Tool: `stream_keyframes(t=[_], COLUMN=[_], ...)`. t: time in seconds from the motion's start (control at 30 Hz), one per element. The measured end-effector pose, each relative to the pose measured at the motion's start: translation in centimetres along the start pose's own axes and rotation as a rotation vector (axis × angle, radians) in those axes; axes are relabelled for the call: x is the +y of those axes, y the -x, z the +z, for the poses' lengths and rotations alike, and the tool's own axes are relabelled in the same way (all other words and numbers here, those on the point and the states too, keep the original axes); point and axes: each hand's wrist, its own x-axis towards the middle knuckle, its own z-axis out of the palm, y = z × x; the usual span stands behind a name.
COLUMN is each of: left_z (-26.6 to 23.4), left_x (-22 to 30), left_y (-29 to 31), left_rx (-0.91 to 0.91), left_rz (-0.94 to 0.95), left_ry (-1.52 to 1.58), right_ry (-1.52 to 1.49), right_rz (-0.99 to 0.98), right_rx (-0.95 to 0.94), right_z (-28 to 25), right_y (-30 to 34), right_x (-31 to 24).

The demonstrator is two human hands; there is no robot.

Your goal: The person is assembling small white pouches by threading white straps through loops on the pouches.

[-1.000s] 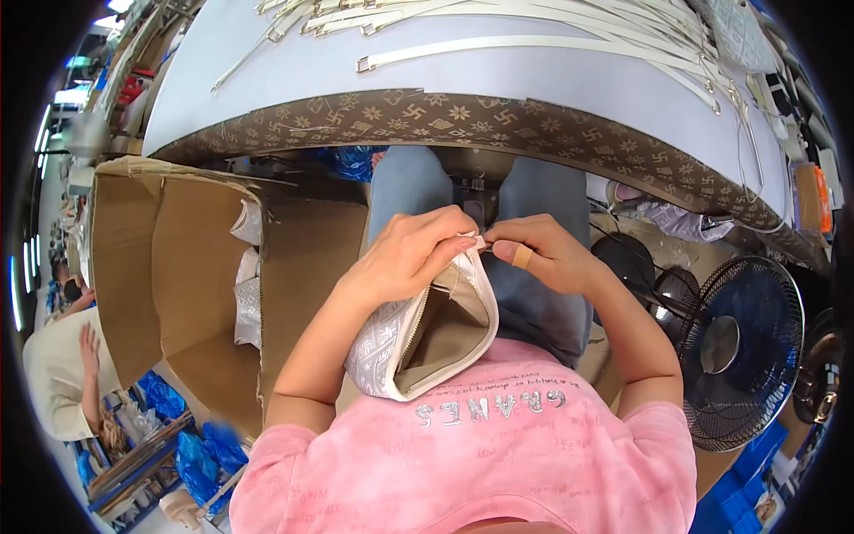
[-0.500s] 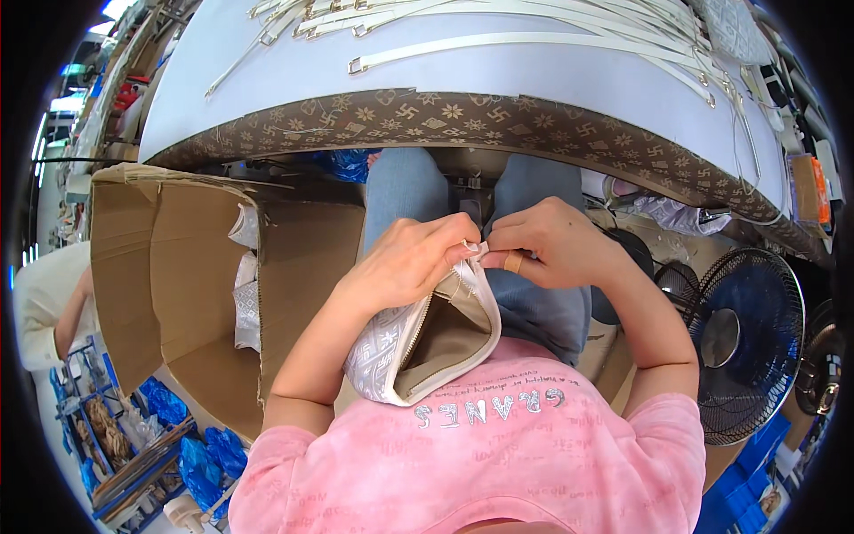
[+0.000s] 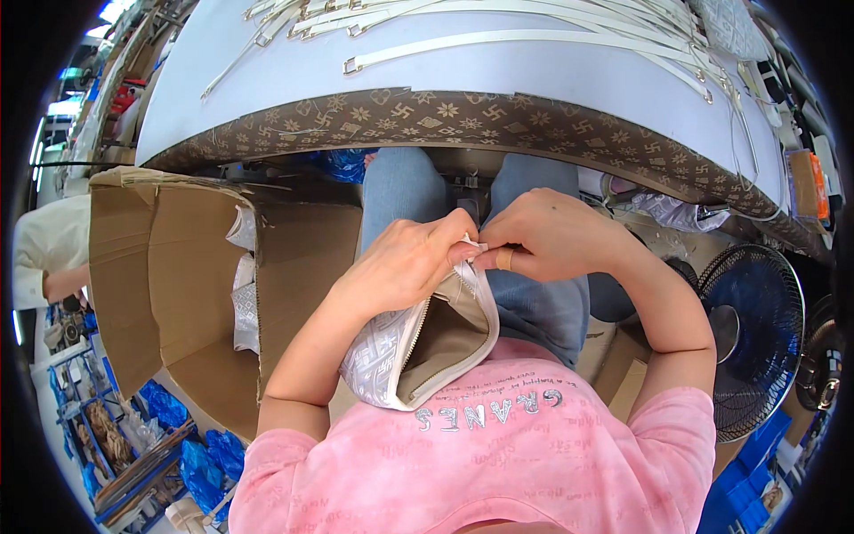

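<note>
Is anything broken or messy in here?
Yes: the cardboard box on the left has a ragged, worn-looking top edge, and the white straps lie crisscrossed over each other on the table.

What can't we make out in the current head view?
All head view:
What the right hand pinches at the corner of the pouch: its digits cover it.
Patterned pieces: partly behind the cardboard box wall.
Hand beyond co-worker's sleeve: behind the box.
White straps: some cut by upper edge.
</note>
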Motion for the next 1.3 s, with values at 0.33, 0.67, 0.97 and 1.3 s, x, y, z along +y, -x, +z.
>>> stream_keyframes(t=[0.33, 0.67, 0.97, 1.3], left_z=[-0.6, -0.7, -0.2, -0.3], left_x=[-1.6, 0.2, -0.7, -0.4], left_y=[0.9, 1.0, 0.9, 1.0], left_rx=[0.173, 0.063, 0.041, 0.069], left_rz=[0.028, -0.269, -0.231, -0.2], left_ry=[0.07, 0.253, 0.372, 0.358], right_ry=[-0.889, -0.888, 0.333, 0.405], right_rz=[0.151, 0.152, 0.057, -0.001], right_rx=[0.273, 0.271, 0.45, 0.261], right_z=[7.2, 6.9, 3.1, 2.2], right_y=[0.6, 1.1, 1.7, 1.3], right_x=[0.5, 0.5, -2.5, -2.8])
